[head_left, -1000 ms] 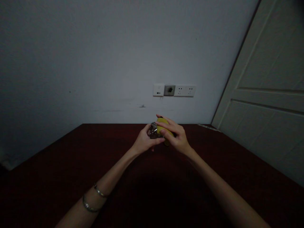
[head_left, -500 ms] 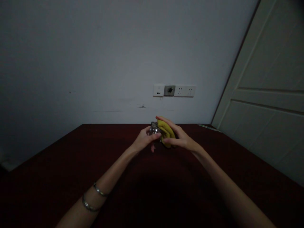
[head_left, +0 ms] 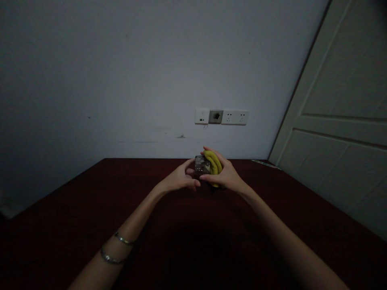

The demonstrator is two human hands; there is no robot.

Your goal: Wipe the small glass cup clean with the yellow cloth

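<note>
Near the far side of the table, my right hand (head_left: 226, 175) is wrapped round a folded yellow cloth (head_left: 215, 163). Its thumb presses on a small, clear, shiny object (head_left: 202, 166) that looks like a glass or jar, with the cloth against its right side. My left hand (head_left: 179, 177) is at the object's left with fingers and thumb spread apart. Its fingertips are close to the object; whether they touch it I cannot tell. Two silver bangles (head_left: 112, 257) circle the left forearm.
The dark red table (head_left: 136, 173) meets a pale wall (head_left: 151, 72) at the back. Sockets and a switch plate (head_left: 235, 117) are set in the wall. A flat strip (head_left: 266, 164) lies at the far right edge, beside a white panelled door (head_left: 341, 121).
My left thumb has come off the clear object and the left hand has loosened, shifting left. The object has turned, and my right thumb now lies across it.
</note>
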